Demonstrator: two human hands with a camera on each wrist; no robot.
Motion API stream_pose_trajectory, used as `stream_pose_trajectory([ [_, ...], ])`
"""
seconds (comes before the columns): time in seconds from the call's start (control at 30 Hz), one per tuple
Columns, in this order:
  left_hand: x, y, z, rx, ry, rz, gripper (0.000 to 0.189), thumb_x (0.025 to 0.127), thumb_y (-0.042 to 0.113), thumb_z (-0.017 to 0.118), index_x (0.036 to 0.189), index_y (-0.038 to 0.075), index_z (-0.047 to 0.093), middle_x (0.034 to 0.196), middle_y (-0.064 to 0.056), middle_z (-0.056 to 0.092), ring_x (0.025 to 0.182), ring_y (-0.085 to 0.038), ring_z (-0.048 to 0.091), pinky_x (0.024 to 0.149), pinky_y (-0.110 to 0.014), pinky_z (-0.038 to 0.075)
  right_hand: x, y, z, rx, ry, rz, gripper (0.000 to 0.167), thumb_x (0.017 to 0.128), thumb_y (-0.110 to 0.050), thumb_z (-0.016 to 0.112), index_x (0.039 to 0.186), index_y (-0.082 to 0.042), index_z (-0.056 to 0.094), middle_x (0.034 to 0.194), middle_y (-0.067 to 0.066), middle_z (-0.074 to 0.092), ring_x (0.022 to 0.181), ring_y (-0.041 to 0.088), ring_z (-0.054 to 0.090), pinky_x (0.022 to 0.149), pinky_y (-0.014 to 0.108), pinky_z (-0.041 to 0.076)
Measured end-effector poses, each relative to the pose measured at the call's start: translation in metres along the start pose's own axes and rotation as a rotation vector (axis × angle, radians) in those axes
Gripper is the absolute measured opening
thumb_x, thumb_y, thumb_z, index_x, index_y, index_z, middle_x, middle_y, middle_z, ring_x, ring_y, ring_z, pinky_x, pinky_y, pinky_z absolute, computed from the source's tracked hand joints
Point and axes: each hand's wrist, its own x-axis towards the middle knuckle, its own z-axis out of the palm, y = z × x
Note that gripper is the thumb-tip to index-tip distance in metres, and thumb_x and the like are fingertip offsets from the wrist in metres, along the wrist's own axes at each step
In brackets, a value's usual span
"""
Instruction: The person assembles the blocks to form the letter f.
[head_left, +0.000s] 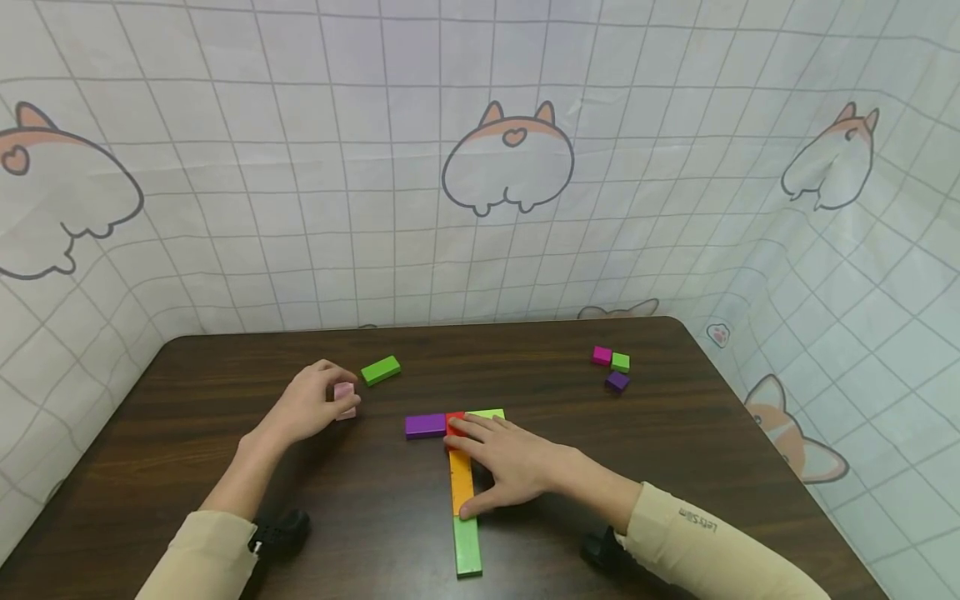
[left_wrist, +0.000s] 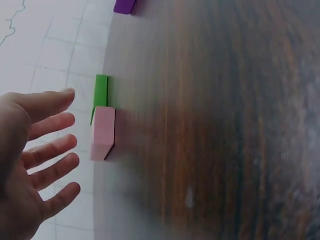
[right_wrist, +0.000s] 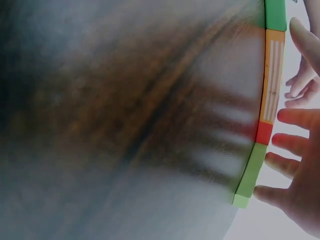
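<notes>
- Evidently, the left hand (head_left: pixel 306 407) was relaxed, grasping nothing, its fingers about the pink block (left_wrist: pixel 104 125); contact was unclear.
- The right hand (head_left: pixel 517 461), fingers spread, clasped nothing over the red block (right_wrist: pixel 264 133).
- Done: the latter joined the purple block (head_left: pixel 425 427), light-green block (right_wrist: pixel 251 170), orange block (head_left: pixel 460 479) and mid-green block (head_left: pixel 468 550) in a T.
- Apparently outstanding were the pink block, the loose green block (head_left: pixel 381 370) just beyond the left hand, and three cubes (head_left: pixel 602 355) well beyond the right.
</notes>
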Motion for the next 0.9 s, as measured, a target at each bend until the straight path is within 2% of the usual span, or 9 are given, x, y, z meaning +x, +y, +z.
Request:
stream_pose_trajectory([
  [0.23, 0.001, -0.009, -0.001, 0.037, -0.057, -0.034, 0.045, 0.093, 0.026, 0.078, 0.126, -0.003, 0.068, 0.131, -0.026, 0.058, 0.124, -0.051, 0.05, 0.097, -0.07, 0.039, 0.001, 0.001, 0.0, -0.015, 0.004, -0.01, 0.099, 0.089, -0.076, 0.059, 0.161, -0.013, 0.034, 0.167, 0.008, 0.027, 0.155, 0.026, 0.019, 0.121, 0.052, 0.021],
  [0.47, 0.001, -0.014, -0.002, 0.038, -0.15, -0.092, 0.065, 0.091, 0.037, 0.079, 0.137, -0.004, 0.06, 0.139, -0.031, 0.051, 0.128, -0.053, 0.046, 0.096, -0.075, 0.037, -0.001, 0.002, -0.002, 0.043, 0.017, 0.013, 0.1, 0.087, -0.075, 0.062, 0.161, -0.013, 0.034, 0.167, 0.007, 0.028, 0.154, 0.025, 0.02, 0.121, 0.049, 0.023],
  [0.67, 0.005, -0.023, -0.002, 0.041, -0.186, -0.081, 0.075, 0.088, 0.041, 0.081, 0.141, -0.005, 0.056, 0.141, -0.033, 0.048, 0.13, -0.053, 0.043, 0.098, -0.073, 0.037, 0.0, 0.005, -0.004, 0.054, 0.015, 0.035, 0.101, 0.086, -0.075, 0.064, 0.161, -0.013, 0.036, 0.165, 0.008, 0.03, 0.153, 0.025, 0.023, 0.12, 0.048, 0.024],
  [0.9, 0.009, -0.032, -0.003, 0.033, -0.207, -0.07, 0.081, 0.086, 0.045, 0.082, 0.144, -0.005, 0.054, 0.143, -0.032, 0.048, 0.132, -0.053, 0.042, 0.1, -0.075, 0.033, 0.004, 0.008, -0.004, 0.056, 0.014, 0.033, 0.101, 0.085, -0.073, 0.067, 0.16, -0.012, 0.038, 0.166, 0.009, 0.028, 0.154, 0.026, 0.022, 0.119, 0.053, 0.024],
])
